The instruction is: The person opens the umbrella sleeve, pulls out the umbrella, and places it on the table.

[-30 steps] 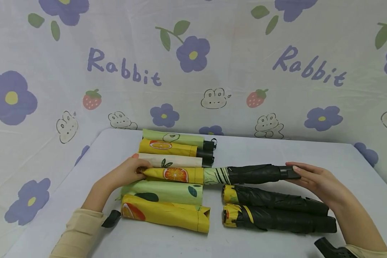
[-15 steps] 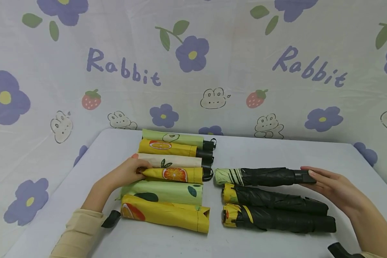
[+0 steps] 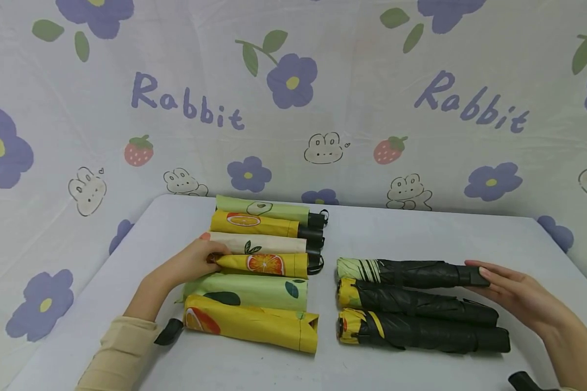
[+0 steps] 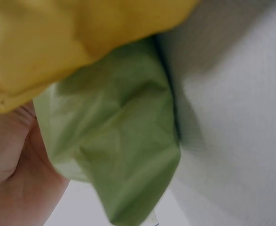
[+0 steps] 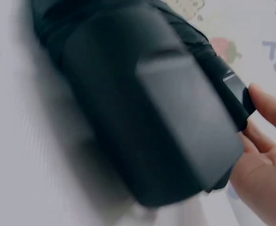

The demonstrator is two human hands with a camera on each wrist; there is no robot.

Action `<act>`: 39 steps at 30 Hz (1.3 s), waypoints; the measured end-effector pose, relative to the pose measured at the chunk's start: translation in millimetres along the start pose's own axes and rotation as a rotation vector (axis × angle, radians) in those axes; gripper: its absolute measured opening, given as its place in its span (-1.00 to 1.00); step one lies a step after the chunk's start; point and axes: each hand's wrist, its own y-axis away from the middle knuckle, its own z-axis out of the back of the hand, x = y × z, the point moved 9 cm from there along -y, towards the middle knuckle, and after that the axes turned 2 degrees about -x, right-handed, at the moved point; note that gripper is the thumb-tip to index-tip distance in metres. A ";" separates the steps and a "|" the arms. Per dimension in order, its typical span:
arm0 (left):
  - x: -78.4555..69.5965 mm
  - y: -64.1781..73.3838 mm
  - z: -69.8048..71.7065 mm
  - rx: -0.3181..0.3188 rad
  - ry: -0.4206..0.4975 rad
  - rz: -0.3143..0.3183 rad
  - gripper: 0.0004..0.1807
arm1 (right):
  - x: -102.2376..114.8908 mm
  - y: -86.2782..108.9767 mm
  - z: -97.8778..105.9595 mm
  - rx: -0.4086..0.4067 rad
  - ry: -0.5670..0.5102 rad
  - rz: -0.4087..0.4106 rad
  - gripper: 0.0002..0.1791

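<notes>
My left hand point(image 3: 195, 260) pinches the left end of a yellow umbrella sleeve point(image 3: 293, 266) printed with an orange slice. On the other side, my right hand point(image 3: 523, 293) holds the handle end of a folded black umbrella point(image 3: 420, 274), thumb and fingers at its tip. That umbrella's pale green striped end points left, a short gap away from the sleeve's mouth. In the right wrist view, thumb and fingers grip the farther handle point(image 5: 236, 89), behind a larger black handle point(image 5: 175, 117). Yellow fabric point(image 4: 58, 42) and green fabric point(image 4: 119, 136) hide most of the left hand in its wrist view.
Two black umbrellas point(image 3: 430, 304) point(image 3: 420, 331) with yellow ends lie just in front of the held one. A green sleeve point(image 3: 254, 290) and a yellow sleeve point(image 3: 259, 326) lie at front left. Behind, several sleeved umbrellas point(image 3: 254, 222) are lined up on the white table point(image 3: 401, 228).
My right hand has drawn the black umbrella rightward, away from the yellow sleeve's mouth, and brought it nearer, alongside the other black umbrellas. The left hand has stayed in place.
</notes>
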 end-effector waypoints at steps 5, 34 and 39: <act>-1.1 -0.5 -0.7 0.003 -0.003 -0.005 -0.76 | -8.9 -1.3 5.6 -0.001 0.136 0.010 -0.55; 0.0 -1.6 -2.7 0.019 0.006 0.013 -0.78 | -12.3 14.6 6.8 -0.028 0.496 0.004 -0.41; 0.7 -1.6 -3.6 0.023 0.008 0.020 -0.78 | -13.8 23.2 -6.6 0.133 0.361 0.050 -0.25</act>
